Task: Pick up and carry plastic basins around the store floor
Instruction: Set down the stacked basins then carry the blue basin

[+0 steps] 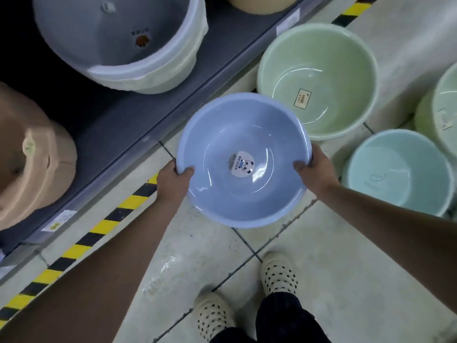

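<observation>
Both hands grip the rim of a blue basin (243, 159) held above pale floor tiles (346, 280): left hand (173, 180) and right hand (315, 173) on opposite sides, thumbs inside. Beyond the right hand sits a green basin (317, 78); left of the left hand, yellow-black hazard tape (99, 229) edges a dark shelf (118, 125)

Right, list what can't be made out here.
Head view only:
- Fingers of left hand and right hand: hidden under the blue basin rim.
- Green basin label: too small to read.
- Far-right green basin: cut off by the frame edge.
- Shelf tags: blurred.
</observation>
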